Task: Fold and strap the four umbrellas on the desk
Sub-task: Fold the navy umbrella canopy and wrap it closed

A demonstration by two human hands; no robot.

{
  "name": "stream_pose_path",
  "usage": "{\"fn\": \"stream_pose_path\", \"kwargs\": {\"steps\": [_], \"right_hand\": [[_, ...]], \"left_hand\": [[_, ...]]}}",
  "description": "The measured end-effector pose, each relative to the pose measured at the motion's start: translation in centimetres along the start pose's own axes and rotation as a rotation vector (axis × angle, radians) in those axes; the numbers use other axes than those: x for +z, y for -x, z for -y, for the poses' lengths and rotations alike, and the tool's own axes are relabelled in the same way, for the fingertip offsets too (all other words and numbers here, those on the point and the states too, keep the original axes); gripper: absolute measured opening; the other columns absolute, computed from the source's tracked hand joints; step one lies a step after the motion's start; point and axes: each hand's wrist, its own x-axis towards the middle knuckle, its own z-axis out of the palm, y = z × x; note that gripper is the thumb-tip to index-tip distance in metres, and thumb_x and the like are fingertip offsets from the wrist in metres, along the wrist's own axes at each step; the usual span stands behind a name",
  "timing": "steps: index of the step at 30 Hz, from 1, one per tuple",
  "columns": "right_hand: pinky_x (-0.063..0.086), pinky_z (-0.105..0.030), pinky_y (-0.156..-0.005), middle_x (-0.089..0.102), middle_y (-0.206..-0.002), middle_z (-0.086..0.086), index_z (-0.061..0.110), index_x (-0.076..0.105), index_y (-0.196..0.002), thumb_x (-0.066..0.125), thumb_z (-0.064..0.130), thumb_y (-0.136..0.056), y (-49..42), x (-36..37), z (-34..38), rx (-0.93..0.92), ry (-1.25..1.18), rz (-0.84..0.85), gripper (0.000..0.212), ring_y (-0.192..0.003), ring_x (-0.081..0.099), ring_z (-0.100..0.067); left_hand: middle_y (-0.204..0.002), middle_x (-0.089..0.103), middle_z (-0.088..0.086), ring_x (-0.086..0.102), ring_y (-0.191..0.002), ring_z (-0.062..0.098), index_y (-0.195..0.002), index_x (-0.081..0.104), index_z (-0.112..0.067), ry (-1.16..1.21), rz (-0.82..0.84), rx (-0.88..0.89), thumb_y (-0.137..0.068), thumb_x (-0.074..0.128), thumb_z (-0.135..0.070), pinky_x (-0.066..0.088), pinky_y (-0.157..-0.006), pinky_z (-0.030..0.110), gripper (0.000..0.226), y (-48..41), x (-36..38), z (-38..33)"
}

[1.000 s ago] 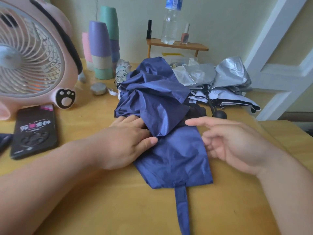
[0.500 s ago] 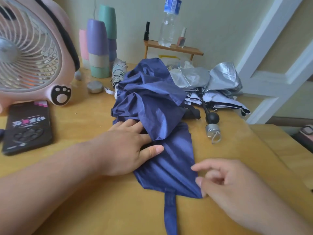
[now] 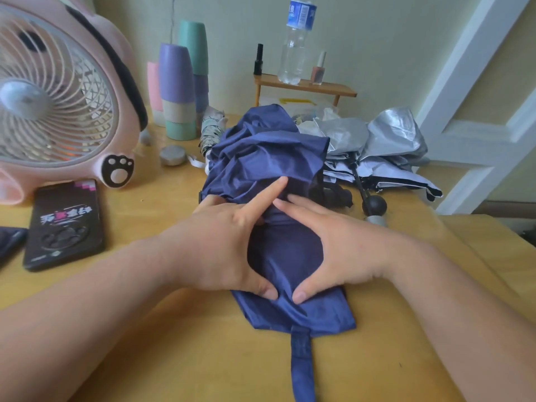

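A navy blue umbrella [image 3: 269, 158] lies crumpled in the middle of the wooden desk [image 3: 162, 343], one flat panel spread toward me with its strap [image 3: 301, 364] trailing over the near edge. My left hand [image 3: 220, 242] and my right hand [image 3: 342, 248] both press flat on that panel, thumbs nearly touching, fingers spread. A silver umbrella [image 3: 377, 146] lies unfolded behind to the right, its black knob [image 3: 375, 205] toward me. A small rolled patterned umbrella [image 3: 211, 132] stands behind the blue one. Dark blue fabric [image 3: 10, 242] shows at the left edge.
A pink desk fan [image 3: 58, 97] fills the back left, a black phone [image 3: 65, 224] lying before it. Stacked pastel cups [image 3: 179, 91] and a small round tin [image 3: 173, 155] sit behind. A little wooden shelf [image 3: 304, 88] holds a water bottle [image 3: 295, 44] and nail polish. A white door frame is right.
My right hand has come from the panel's right edge onto the fabric, facing my left hand. My left index finger has stretched forward. The panel now looks narrower.
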Motion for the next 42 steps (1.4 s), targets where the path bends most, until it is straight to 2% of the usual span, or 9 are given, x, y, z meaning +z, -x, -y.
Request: {"fn": "stream_pose_path", "kwargs": {"steps": [6, 10, 14, 17, 21, 26, 32, 35, 42], "right_hand": [[-0.025, -0.021, -0.110, -0.041, -0.145, 0.033, 0.071, -0.028, -0.135, 0.080, 0.080, -0.050, 0.0, 1.3, -0.9, -0.026, 0.097, 0.104, 0.138, -0.112, -0.054, 0.022], [-0.022, -0.029, -0.119, -0.040, -0.152, 0.028, 0.065, -0.025, -0.144, 0.078, 0.083, -0.047, -0.2, 1.5, -1.2, -0.032, 0.096, 0.119, 0.143, -0.132, -0.048, 0.010], [-0.021, -0.032, -0.121, -0.041, -0.151, 0.027, 0.067, -0.028, -0.141, 0.068, 0.092, -0.037, -0.4, 1.4, -1.2, -0.050, 0.110, 0.120, 0.144, -0.127, -0.051, 0.010], [-0.020, -0.029, -0.121, -0.036, -0.155, 0.028, 0.069, -0.030, -0.138, 0.063, 0.095, -0.032, -0.4, 1.3, -1.3, -0.069, 0.094, 0.092, 0.144, -0.125, -0.047, 0.018], [-0.015, -0.040, -0.125, -0.022, -0.167, 0.017, 0.068, -0.031, -0.139, 0.066, 0.097, -0.032, -0.6, 1.7, -1.3, -0.112, 0.072, 0.019, 0.147, -0.145, -0.031, 0.008], [-0.019, -0.043, -0.124, -0.025, -0.165, 0.014, 0.066, -0.032, -0.139, 0.074, 0.090, -0.037, -0.5, 1.9, -1.1, -0.114, 0.130, 0.035, 0.149, -0.149, -0.031, -0.003], [-0.016, -0.043, -0.125, -0.021, -0.166, 0.017, 0.067, -0.028, -0.141, 0.063, 0.096, -0.032, -0.7, 1.9, -1.8, -0.133, 0.098, 0.018, 0.145, -0.150, -0.027, -0.001], [-0.015, -0.044, -0.125, -0.021, -0.166, 0.018, 0.067, -0.027, -0.142, 0.061, 0.098, -0.031, -0.8, 1.9, -2.1, -0.138, 0.095, 0.017, 0.145, -0.150, -0.026, -0.001], [-0.015, -0.044, -0.125, -0.022, -0.165, 0.020, 0.067, -0.027, -0.141, 0.059, 0.099, -0.030, -0.8, 2.0, -2.3, -0.128, 0.085, 0.029, 0.144, -0.149, -0.029, -0.002]], "left_hand": [[-0.150, 0.020, -0.043, 0.009, -0.134, -0.023, -0.154, -0.004, -0.055, 0.127, 0.100, 0.025, -0.060, 0.057, -0.095, 0.004, -0.116, 0.011, 0.119, 2.7, -0.8, 0.2], [-0.104, 0.069, -0.023, 0.063, -0.094, -0.009, -0.099, 0.073, -0.040, 0.396, -0.223, -0.220, -0.082, 0.055, -0.078, 0.045, -0.080, 0.010, 0.045, 5.1, -3.6, 1.5], [-0.079, 0.076, 0.009, 0.067, -0.058, 0.033, -0.097, 0.075, -0.026, 0.779, 0.020, -0.558, -0.080, 0.079, -0.047, 0.050, -0.050, 0.031, 0.027, 7.2, -3.1, 1.1], [-0.094, 0.072, 0.025, 0.060, -0.049, 0.032, -0.130, 0.056, -0.018, 1.303, 0.188, -0.613, -0.073, 0.077, -0.021, 0.047, -0.036, 0.028, 0.062, 8.9, -0.7, -0.9], [-0.091, 0.067, 0.032, 0.052, -0.041, 0.024, -0.135, 0.054, -0.015, 1.672, 0.133, -0.593, -0.072, 0.076, -0.008, 0.042, -0.032, 0.023, 0.067, 8.7, -0.3, -2.5], [-0.082, 0.065, 0.027, 0.049, -0.040, 0.023, -0.129, 0.053, -0.007, 1.684, 0.077, -0.607, -0.071, 0.075, -0.008, 0.039, -0.031, 0.022, 0.062, 7.5, -0.6, -3.8], [-0.064, 0.063, 0.019, 0.057, -0.039, 0.018, -0.093, 0.060, 0.007, 1.581, 0.460, -0.560, -0.084, 0.071, -0.021, 0.041, -0.031, 0.019, 0.032, 7.3, -0.2, -4.1], [-0.067, 0.065, 0.019, 0.058, -0.040, 0.021, -0.110, 0.050, 0.008, 1.294, 0.365, -0.574, -0.090, 0.074, -0.020, 0.043, -0.034, 0.021, 0.043, 7.1, 0.4, -4.5], [-0.052, 0.056, 0.006, 0.048, -0.038, 0.017, -0.074, 0.057, -0.011, 0.855, 0.171, -0.559, -0.097, 0.067, -0.025, 0.040, -0.043, 0.023, 0.029, 7.0, 0.1, -4.3]]}}
